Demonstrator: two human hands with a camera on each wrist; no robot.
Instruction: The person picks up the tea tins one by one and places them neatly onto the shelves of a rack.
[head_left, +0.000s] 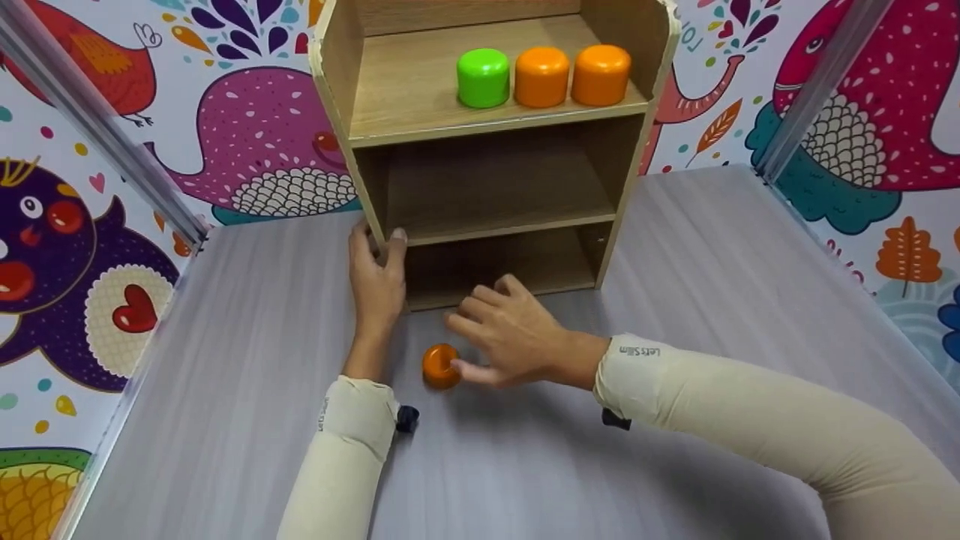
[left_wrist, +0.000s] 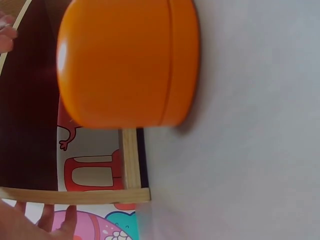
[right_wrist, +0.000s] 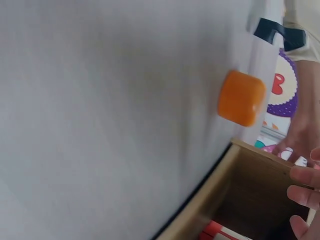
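My left hand [head_left: 379, 281] grips the left side panel of a small wooden shelf unit [head_left: 510, 231], thumb at the front edge and fingers round the outside. In the left wrist view its fingers [left_wrist: 47, 220] show beyond the board edge. On the table in front of the unit stands an orange cylinder [head_left: 440, 367] with a rounded top. A seam runs round it near the base in the left wrist view. Above and right of it hovers my right hand [head_left: 510, 334], fingers loosely bent, holding nothing. The right wrist view shows that hand apart from the orange cylinder [right_wrist: 241, 98].
On the unit's top shelf stand a green cylinder [head_left: 483, 78] and two orange cylinders [head_left: 541, 77], side by side. Two lower compartments face me. Printed cartoon panels [head_left: 270, 142] wall in the grey table [head_left: 255, 360] at the back and sides, with metal posts at the corners.
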